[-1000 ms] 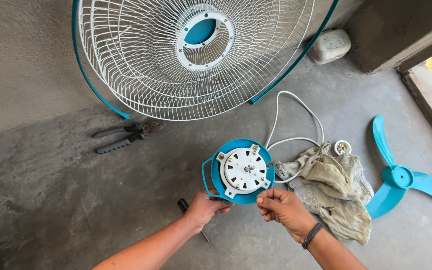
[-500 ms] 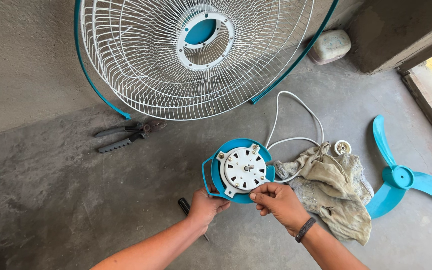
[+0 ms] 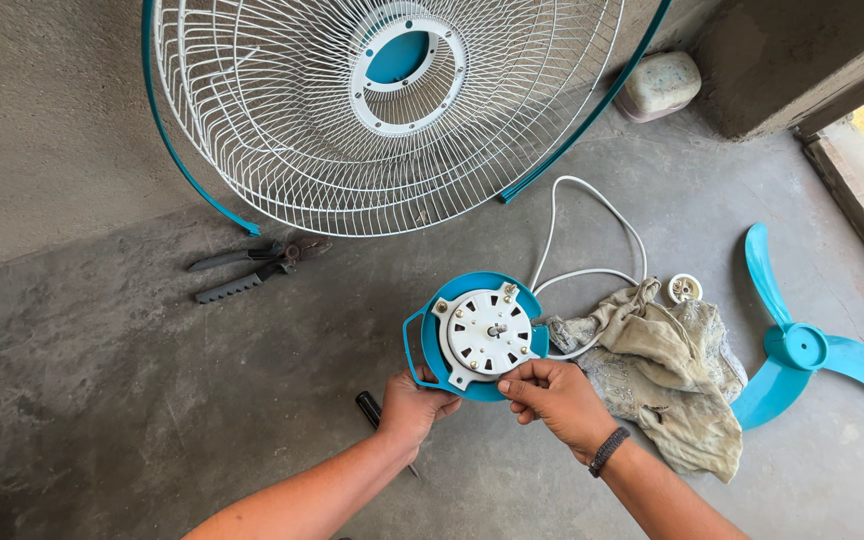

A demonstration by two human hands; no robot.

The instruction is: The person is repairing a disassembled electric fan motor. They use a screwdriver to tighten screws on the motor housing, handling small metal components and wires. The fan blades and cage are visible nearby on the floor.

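Item: fan motor unit [image 3: 480, 335], white motor plate in a teal housing, shaft facing up, held just above the concrete floor [image 3: 152, 400].

Risks, as judged: the unit was carried only at its lower edge, so it could have tipped forward and dropped onto the concrete. The white cord [image 3: 592, 270] trailed from its right side into the rag [image 3: 662, 370] and could have snagged or pulled the unit sideways. A screwdriver [image 3: 370, 405] lay partly under the left wrist, where it could have been knocked or rolled away.

Position: left hand [image 3: 414, 405] closed on the housing's lower left rim; right hand [image 3: 552, 395] closed on the lower right edge, fingertips pinched at the motor plate's rim. The unit sat directly beyond both hands, touching both.

Nearby: wire guard [image 3: 392, 110] leaning on the wall, pliers [image 3: 257, 262], teal blade [image 3: 802, 345].
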